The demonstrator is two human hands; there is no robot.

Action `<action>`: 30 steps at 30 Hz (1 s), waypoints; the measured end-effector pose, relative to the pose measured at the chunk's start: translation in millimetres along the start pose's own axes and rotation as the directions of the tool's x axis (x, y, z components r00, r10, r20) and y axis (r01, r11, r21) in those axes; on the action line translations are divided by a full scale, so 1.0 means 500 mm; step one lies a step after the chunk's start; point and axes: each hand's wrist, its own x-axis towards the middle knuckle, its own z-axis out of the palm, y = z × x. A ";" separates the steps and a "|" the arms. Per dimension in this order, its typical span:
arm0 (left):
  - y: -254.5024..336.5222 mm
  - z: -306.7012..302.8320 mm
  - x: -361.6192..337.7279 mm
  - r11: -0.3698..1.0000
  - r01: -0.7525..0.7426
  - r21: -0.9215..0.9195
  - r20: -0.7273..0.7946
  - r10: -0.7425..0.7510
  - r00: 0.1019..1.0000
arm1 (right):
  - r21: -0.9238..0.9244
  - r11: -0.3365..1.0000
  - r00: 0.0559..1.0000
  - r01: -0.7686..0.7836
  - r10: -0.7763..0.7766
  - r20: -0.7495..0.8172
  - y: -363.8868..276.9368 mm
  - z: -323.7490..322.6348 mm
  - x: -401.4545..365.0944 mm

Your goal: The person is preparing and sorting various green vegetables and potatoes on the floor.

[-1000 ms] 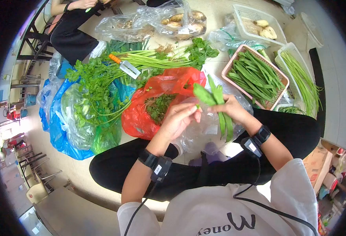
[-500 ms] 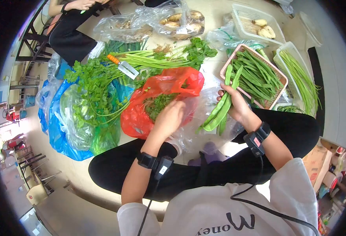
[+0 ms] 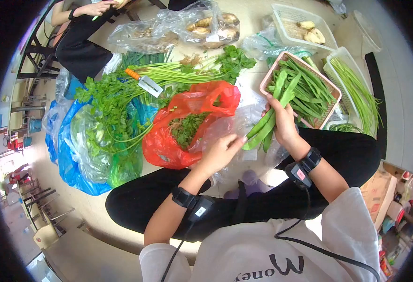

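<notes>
My right hand (image 3: 285,123) is wrapped round a small bunch of flat green beans (image 3: 263,130), which slants across my lap. At the lower end of the bunch, my left hand (image 3: 223,152) has thumb and fingers pinched at a bean's tip. Just beyond my right hand, a pink-rimmed basket (image 3: 336,99) is full of more green beans (image 3: 305,89); the upper ends of the held beans overlap it. A red plastic bag (image 3: 157,150) with leafy herbs (image 3: 185,129) stands open beside my left hand. Clear plastic (image 3: 234,123) lies under the hands.
Celery-like stalks (image 3: 169,73) lie across the floor, with an orange-handled blade (image 3: 150,86) on them. Blue and clear bags (image 3: 77,160) sit left. White baskets (image 3: 281,28) stand at upper right, one holding long green stems (image 3: 357,89). Another person's hand (image 3: 96,8) shows at top left.
My left hand has moved right and away from the red bag to the lower end of the beans. The held beans have shifted slightly up towards the basket.
</notes>
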 end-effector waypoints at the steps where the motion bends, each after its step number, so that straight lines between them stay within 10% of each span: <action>1: -0.006 0.006 0.000 0.997 0.039 -0.060 0.058 -0.035 0.998 | 0.005 1.000 1.000 0.005 -0.005 -0.006 -0.002 0.003 -0.002; 10: -0.023 0.023 0.000 0.709 0.306 -0.635 0.358 -0.080 0.930 | 0.033 0.998 0.998 -0.054 0.054 0.023 -0.012 -0.002 0.001; 22: -0.041 0.007 0.000 0.871 0.178 -0.457 0.028 -0.186 0.982 | -0.342 0.929 0.819 0.140 0.085 0.567 -0.037 0.021 -0.041; 30: 0.012 -0.035 0.006 0.340 0.040 -0.940 -0.033 -0.206 0.978 | -0.299 0.904 0.767 -0.306 0.420 0.486 -0.011 0.007 -0.032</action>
